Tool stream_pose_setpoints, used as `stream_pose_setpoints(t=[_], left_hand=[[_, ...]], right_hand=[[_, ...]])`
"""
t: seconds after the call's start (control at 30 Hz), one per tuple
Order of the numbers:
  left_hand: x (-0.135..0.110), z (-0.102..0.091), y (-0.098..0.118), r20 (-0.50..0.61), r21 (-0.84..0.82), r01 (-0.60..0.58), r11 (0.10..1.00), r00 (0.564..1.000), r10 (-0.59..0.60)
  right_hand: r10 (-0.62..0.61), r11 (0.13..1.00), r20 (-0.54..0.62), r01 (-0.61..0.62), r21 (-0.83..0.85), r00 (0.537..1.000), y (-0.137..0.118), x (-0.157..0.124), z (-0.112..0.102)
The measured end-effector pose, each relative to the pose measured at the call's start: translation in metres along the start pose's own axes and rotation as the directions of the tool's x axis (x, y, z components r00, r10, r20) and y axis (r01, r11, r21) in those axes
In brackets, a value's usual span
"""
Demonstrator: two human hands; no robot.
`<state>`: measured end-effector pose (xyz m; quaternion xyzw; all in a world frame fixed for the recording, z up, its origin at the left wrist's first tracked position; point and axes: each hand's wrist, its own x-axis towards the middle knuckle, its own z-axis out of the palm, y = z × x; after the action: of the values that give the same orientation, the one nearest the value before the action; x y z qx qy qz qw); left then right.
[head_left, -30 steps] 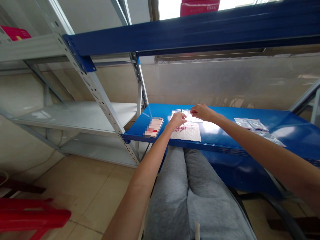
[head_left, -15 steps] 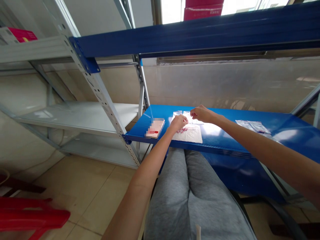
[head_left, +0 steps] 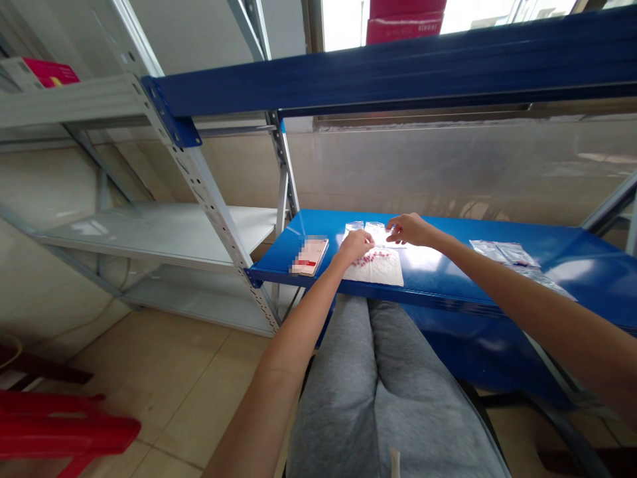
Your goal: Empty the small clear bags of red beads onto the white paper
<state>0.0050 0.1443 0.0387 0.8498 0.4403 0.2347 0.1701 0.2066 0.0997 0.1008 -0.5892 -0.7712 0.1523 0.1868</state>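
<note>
A white cloth [head_left: 385,272] lies at the front edge of the blue shelf, with several small red beads [head_left: 367,260] in a curved row on it. My left hand [head_left: 354,245] is over the cloth's far left part, just beyond the beads, its thumb and fingers pinched together. Whatever is in that pinch is too small to make out. To the right, my right hand [head_left: 412,230] hovers over the clear plastic bags [head_left: 374,228] behind the cloth. Its fingers are bent but apart, and nothing shows between them.
A notebook-like item [head_left: 313,255], partly blurred, lies left of the cloth on the blue shelf [head_left: 438,275]. More plastic packets [head_left: 505,252] are at the right. A blue beam [head_left: 348,79] crosses above. A red plastic stool [head_left: 64,425] stands on the floor at lower left.
My right hand has moved slightly right, and its fingers have gone from a pinch to apart. More of the bead row shows now. My left hand has barely moved.
</note>
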Motion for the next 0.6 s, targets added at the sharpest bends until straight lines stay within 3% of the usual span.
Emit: stream_pose_setpoints(t=[0.17, 0.6], left_hand=[[-0.002, -0.001, 0.001, 0.001, -0.001, 0.015, 1.000, 1.000, -0.015], [-0.013, 0.008, 0.005, -0.076, -0.048, 0.071, 0.996, 0.994, -0.074]], right_hand=[[-0.018, 0.991, -0.079, 0.028, 0.134, 0.997, 0.010, -0.008, 0.008], [0.025, 0.967, -0.301, 0.054, 0.250, 0.953, 0.020, -0.022, 0.018]])
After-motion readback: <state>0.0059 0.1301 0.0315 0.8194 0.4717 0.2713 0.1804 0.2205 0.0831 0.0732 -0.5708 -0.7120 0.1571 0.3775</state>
